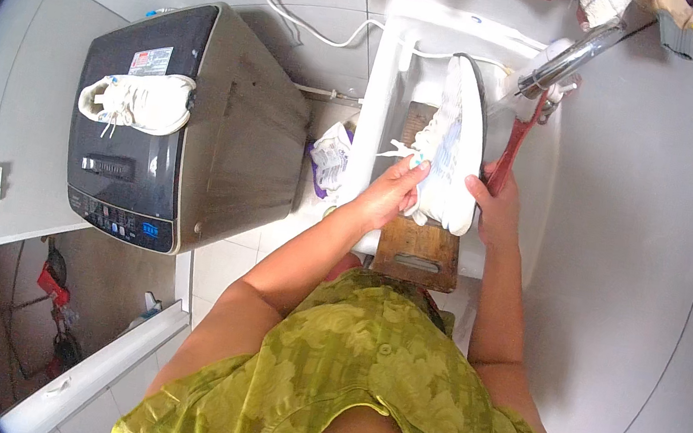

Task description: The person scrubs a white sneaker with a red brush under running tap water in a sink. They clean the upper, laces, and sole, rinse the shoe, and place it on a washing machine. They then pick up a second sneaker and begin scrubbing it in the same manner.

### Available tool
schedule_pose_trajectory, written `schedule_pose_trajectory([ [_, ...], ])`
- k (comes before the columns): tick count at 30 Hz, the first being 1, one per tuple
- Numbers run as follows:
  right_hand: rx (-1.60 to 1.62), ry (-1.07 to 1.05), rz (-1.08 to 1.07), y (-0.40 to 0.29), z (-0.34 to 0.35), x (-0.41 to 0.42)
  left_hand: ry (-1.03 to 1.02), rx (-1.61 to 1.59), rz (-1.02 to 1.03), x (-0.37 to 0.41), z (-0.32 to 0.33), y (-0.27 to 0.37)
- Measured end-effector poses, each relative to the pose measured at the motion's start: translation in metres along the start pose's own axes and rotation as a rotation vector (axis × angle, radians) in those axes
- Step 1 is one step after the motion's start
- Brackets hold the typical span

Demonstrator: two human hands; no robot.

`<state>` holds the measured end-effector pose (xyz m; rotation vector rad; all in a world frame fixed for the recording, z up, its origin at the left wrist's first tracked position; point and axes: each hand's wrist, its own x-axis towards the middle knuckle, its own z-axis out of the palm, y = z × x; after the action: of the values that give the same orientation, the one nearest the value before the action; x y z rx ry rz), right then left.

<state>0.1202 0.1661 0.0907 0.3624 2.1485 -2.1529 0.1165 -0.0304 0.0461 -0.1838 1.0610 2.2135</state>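
Observation:
A white lace-up sneaker (458,146) is tilted on its side above a white laundry sink (376,107), its dark-edged sole turned to the right. My left hand (394,190) grips it at the collar and tongue, thumb near the laces. In my right hand (498,202) is the red handle of a brush (516,144); its head is hidden behind the faucet. The right thumb lies against or close to the sole edge. Beneath the shoe, a wooden washboard (419,249) with a slot handle leans in the sink.
A chrome faucet (571,58) reaches over the sink's right side. At left stands a top-loading washing machine (251,135) with a second white sneaker (138,101) on its lid. A plastic bag (330,160) sits between machine and sink. Cloths (603,3) hang at the top.

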Motion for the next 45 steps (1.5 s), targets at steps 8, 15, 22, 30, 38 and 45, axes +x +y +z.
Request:
schedule_pose_trajectory([
  [8,0.506,-0.183,0.196,0.006,0.018,-0.009,0.121,0.072,0.211,-0.031,0.035,0.037],
  [15,0.589,-0.261,0.173,0.008,0.033,-0.01,0.224,0.001,0.105,-0.043,0.034,0.043],
  [22,0.562,-0.285,0.175,0.022,0.045,-0.01,0.19,0.251,0.179,-0.06,0.03,0.043],
  [30,-0.209,-0.057,0.235,-0.012,0.014,-0.012,0.351,1.17,0.612,-0.093,0.046,0.076],
  [38,-1.147,0.422,-0.689,0.033,-0.048,-0.013,0.232,1.799,0.733,-0.128,0.051,0.124],
  [45,-0.82,0.126,0.002,0.021,-0.038,-0.042,0.296,2.248,0.717,-0.169,0.009,0.245],
])
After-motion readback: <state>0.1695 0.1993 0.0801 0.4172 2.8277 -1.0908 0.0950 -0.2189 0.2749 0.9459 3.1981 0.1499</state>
